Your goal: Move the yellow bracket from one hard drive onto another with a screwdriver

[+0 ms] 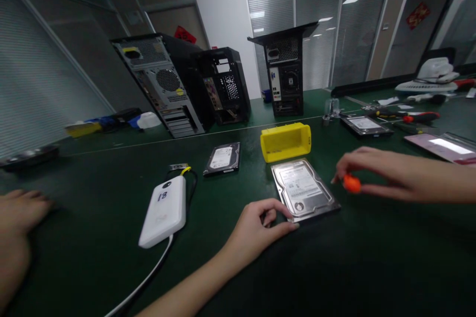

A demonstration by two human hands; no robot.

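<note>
A silver hard drive lies flat on the dark green table, label side up. Its near left corner is pinched between the thumb and index finger of my left hand. To the right of the drive, my right hand is raised with its fingers closed round an orange-handled tool. Only the bright orange rounded end of that tool shows; the rest is hidden or blurred. Touching or nearly touching the drive's far edge is a yellow plastic bin, its opening facing me.
A white power bank with a cable lies left. Two more hard drives rest on the table. Computer cases stand behind. Pliers lie right. Another person's hand rests at far left.
</note>
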